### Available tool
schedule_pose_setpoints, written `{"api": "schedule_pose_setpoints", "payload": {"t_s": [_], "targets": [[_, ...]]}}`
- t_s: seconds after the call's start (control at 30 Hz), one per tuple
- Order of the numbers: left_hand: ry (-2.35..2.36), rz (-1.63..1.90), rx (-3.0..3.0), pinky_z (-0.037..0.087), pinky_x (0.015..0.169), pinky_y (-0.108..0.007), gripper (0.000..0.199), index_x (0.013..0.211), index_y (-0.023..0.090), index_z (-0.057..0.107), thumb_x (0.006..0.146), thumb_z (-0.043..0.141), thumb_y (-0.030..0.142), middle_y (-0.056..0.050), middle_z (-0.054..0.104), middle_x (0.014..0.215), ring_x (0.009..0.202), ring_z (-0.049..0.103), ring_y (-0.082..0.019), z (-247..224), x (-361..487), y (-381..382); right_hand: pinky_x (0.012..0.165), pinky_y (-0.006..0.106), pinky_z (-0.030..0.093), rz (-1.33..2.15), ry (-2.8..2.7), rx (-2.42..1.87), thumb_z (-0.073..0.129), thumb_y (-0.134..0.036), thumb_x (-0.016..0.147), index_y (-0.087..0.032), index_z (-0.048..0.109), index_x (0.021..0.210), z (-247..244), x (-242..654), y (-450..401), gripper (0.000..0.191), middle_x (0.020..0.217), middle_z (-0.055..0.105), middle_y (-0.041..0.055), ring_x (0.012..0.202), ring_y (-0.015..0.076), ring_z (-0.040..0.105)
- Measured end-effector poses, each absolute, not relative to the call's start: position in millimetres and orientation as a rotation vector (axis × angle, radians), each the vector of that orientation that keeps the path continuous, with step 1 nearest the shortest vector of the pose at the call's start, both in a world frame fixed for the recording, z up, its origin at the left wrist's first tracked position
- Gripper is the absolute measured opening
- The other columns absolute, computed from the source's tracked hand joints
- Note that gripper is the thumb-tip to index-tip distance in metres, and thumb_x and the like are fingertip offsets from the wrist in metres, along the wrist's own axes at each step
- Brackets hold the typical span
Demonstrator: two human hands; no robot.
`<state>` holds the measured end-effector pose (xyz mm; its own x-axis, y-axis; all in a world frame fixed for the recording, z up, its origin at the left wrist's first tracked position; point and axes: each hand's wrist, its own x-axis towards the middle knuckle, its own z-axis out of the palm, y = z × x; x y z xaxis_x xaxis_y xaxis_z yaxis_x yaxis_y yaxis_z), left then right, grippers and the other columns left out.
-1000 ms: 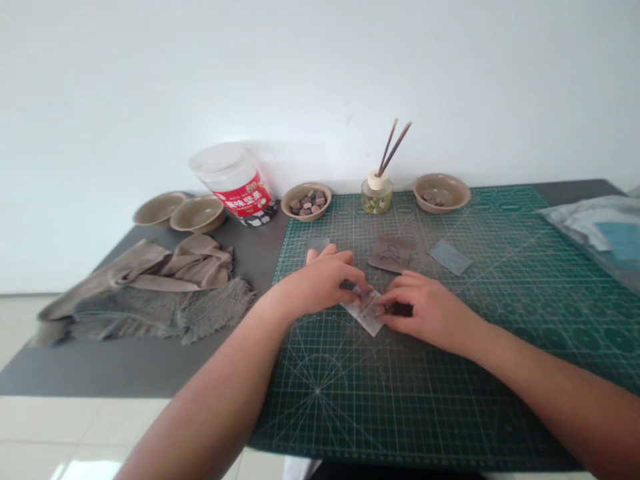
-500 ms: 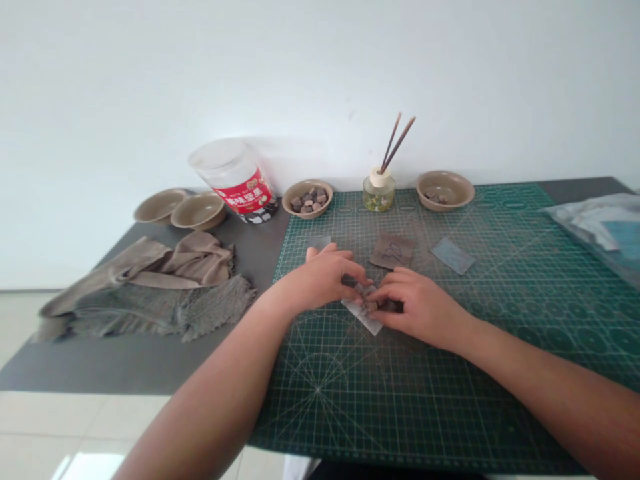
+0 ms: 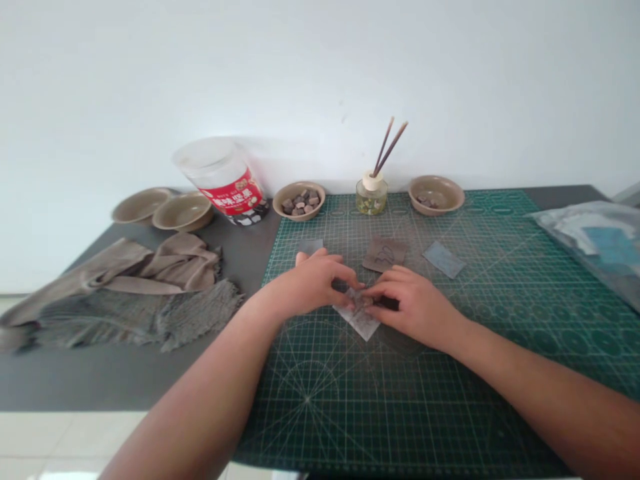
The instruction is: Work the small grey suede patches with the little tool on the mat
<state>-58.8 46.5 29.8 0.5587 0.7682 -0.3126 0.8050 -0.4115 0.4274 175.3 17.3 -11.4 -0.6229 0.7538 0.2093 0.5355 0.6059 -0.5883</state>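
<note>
A light grey piece of sandpaper (image 3: 364, 324) lies on the green cutting mat (image 3: 430, 413). The fingertips of my left hand (image 3: 320, 283) are curled down on its upper left part, holding it. From the other side, my right hand (image 3: 413, 303) pinches a small brownish stone (image 3: 368, 301) against the sheet; the fingers mostly cover the stone. Just beyond my hands lies a brown sandpaper square (image 3: 385, 253) with a handwritten number. A grey-blue sandpaper piece (image 3: 444, 259) rests to its right, and another grey piece (image 3: 311, 247) is partly behind my left hand.
At the back stand a bowl of small stones (image 3: 300, 212), a reed diffuser (image 3: 371, 197) and a bowl with a few stones (image 3: 443, 193). To the left are a clear jar with a red label (image 3: 235, 197), two bowls (image 3: 185, 217) and crumpled cloths (image 3: 145, 293). A plastic bag (image 3: 600, 247) lies right.
The view has shifted slightly, so the scene sits a little further left. Both hands stay at the sandpaper with small finger movements, and more of the sheet's near part shows.
</note>
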Motion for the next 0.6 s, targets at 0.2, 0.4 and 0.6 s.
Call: {"api": "schedule_pose_setpoints", "payload": {"t_s": [0.2,0.4,0.6], "targets": [[1.253,-0.073,2.235,0.025,0.096,-0.046,0.027,0.107,0.037,0.074,0.082,0.073,0.049,-0.001,0.064,0.099,0.107,0.047,-0.028,31.8,-59.3,45.1,0.090,0.039,0.048,0.672,-2.365,-1.009,0.074,-0.025,0.087,-0.023,0.077,0.104,-12.2,169.3,13.7,0.017,0.097,0.072,0.0036,0.094,0.0213,0.060],[1.241,-0.071,2.246,0.026,0.090,-0.043,0.026,0.104,0.038,0.074,0.081,0.073,0.049,0.000,0.064,0.097,0.107,0.047,-0.027,31.0,-60.4,45.6,0.090,0.038,0.048,0.608,-2.345,-0.967,0.074,-0.020,0.083,-0.022,0.075,0.110,-12.5,169.8,12.7,0.027,0.098,0.072,0.0036,0.093,0.0208,0.060],[1.253,-0.092,2.252,0.026,0.087,-0.042,0.027,0.108,0.038,0.073,0.082,0.073,0.047,0.000,0.064,0.100,0.107,0.048,-0.028,32.7,-59.2,44.7,0.090,0.038,0.048,0.616,-2.378,-0.958,0.074,-0.024,0.084,-0.023,0.076,0.106,-14.1,170.8,17.5,0.022,0.098,0.073,0.0032,0.092,0.0207,0.061]]}}
